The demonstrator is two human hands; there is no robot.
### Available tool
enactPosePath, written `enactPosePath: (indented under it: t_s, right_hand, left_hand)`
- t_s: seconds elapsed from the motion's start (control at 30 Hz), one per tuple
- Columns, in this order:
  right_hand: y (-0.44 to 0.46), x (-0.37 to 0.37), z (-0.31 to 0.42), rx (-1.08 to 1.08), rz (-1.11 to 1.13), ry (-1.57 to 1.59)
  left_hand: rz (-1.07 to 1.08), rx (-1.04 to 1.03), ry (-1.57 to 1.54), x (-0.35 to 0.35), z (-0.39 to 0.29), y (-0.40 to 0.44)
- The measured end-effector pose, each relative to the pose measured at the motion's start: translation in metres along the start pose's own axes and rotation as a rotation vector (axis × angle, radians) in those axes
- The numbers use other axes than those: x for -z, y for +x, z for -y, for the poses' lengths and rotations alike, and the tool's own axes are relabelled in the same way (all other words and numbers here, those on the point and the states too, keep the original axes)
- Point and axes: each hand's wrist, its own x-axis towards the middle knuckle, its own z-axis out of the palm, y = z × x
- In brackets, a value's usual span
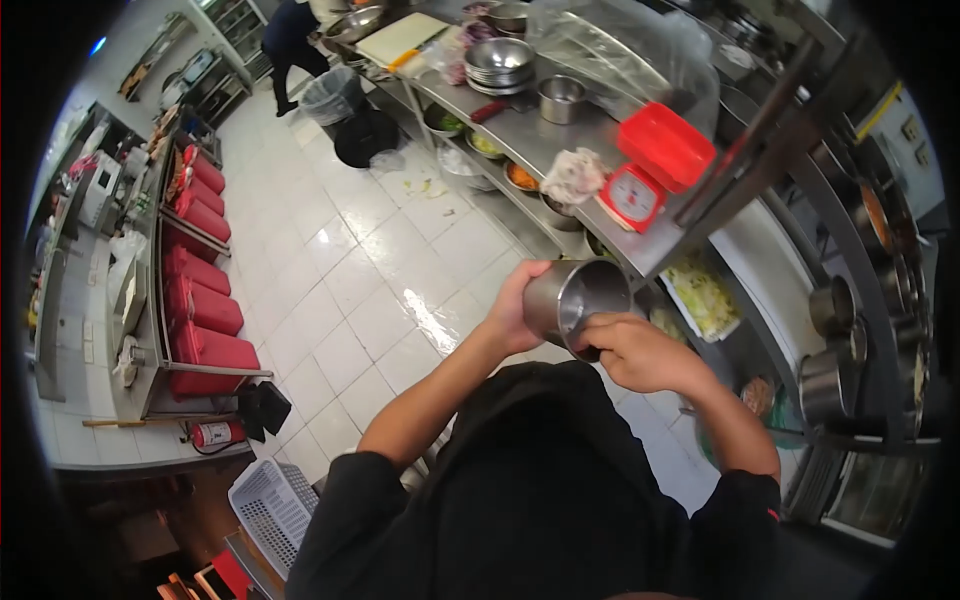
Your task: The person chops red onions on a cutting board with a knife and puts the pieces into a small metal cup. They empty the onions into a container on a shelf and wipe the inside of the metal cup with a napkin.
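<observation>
A deep, cylindrical stainless steel pot (556, 294) is held tilted in front of my chest, its mouth turned to the right. My left hand (514, 308) wraps around the pot's base and left side. At the mouth, my right hand (638, 350) has curled fingers on the lower rim, with some fingertips reaching just inside. Whether those fingertips pinch anything in there is hidden. Just beyond the pot, a red kitchen scale (632, 198) with a round dial and a red tray (666, 146) sits at the corner of the steel worktable (620, 110).
A crumpled plastic bag (574, 176), a small steel pot (562, 98) and stacked bowls (498, 66) stand on the worktable. Below is a container of chopped vegetables (704, 298). Red bins (205, 290) line the left; a grey crate (272, 510) is at lower left. Another person (292, 45) stands far back.
</observation>
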Motion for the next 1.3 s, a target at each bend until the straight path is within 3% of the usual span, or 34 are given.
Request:
enactPosePath:
  t_s: [0.07,0.1,0.2,0.3,0.4,0.43,0.53,0.63,0.7,0.83,0.93,0.97,1.03,1.13,1.23,1.3]
  right_hand:
    - [0.012,0.011,0.003,0.075,-0.038,-0.007]
    - [0.014,0.019,0.002,-0.04,0.121,0.018]
    - [0.011,-0.005,-0.044,-0.244,0.215,-0.213]
    - [0.031,-0.023,-0.093,-0.505,0.104,-0.232]
    - [0.07,-0.028,-0.109,-0.562,-0.151,0.13]
    - [0.087,-0.027,-0.112,-0.471,-0.146,-0.029]
    - [0.157,-0.015,-0.127,-0.556,-0.131,0.105]
    - [0.232,0.011,-0.136,-0.301,-0.328,0.109]
    - [0.294,0.046,-0.131,-0.274,-0.388,0.026]
    - [0.433,0.119,-0.144,-0.102,-0.602,0.15]
    - [0.537,0.181,-0.15,-0.126,-0.635,-0.02]
    - [0.582,0.193,-0.189,-0.066,-0.745,-0.138]
    - [0.656,0.227,-0.248,-0.29,-0.725,-0.373]
    - [0.719,0.254,-0.286,-0.765,-0.564,-0.12]
    - [0.739,0.26,-0.299,-0.941,-0.523,-0.237]
    - [0.753,0.251,-0.349,-0.941,-0.722,-0.441]
  left_hand:
    - [-0.096,-0.171,0.007,0.017,-0.027,-0.01]
    - [-0.154,-0.253,-0.027,0.036,-0.041,-0.013]
    - [-0.27,-0.43,-0.126,0.084,-0.085,-0.031]
    - [-0.209,-0.502,-0.152,0.102,-0.123,-0.048]
    - [-0.173,-0.604,-0.165,0.108,-0.165,-0.039]
    - [-0.161,-0.638,-0.172,0.109,-0.181,-0.034]
    - [-0.173,-0.732,-0.246,0.12,-0.223,-0.02]
    - [-0.202,-0.833,-0.313,0.131,-0.252,-0.028]
    - [-0.256,-0.911,-0.354,0.139,-0.269,-0.04]
    - [-0.369,-1.049,-0.435,0.157,-0.288,-0.069]
    - [-0.42,-1.127,-0.481,0.186,-0.305,-0.079]
    - [-0.435,-1.138,-0.489,0.194,-0.314,-0.08]
    - [-0.415,-1.153,-0.518,0.219,-0.34,-0.078]
    - [-0.368,-1.12,-0.55,0.262,-0.395,-0.072]
    - [-0.269,-1.009,-0.446,0.275,-0.466,-0.055]
    - [-0.122,-0.891,-0.459,0.292,-0.513,-0.043]
